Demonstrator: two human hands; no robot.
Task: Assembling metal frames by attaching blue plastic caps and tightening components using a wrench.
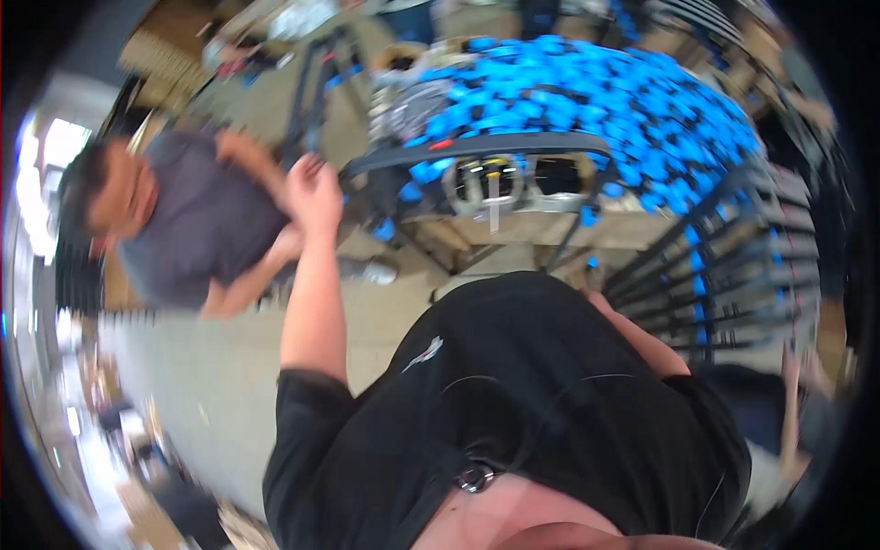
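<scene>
Pale floor (174, 367) spread across the left, and blue parts (568, 101) covered the far table (500, 227). From my remote post I saw the black frame (541, 143) at the table's near side, just right of the left hand (315, 197), whose fingers looked curled; blur hid whether they gripped anything. Mostly behind the shirt (522, 367), the right hand (598, 301) was unreadable. I judged the frame stiff, fairly light, best held by its top bar (458, 149).
</scene>
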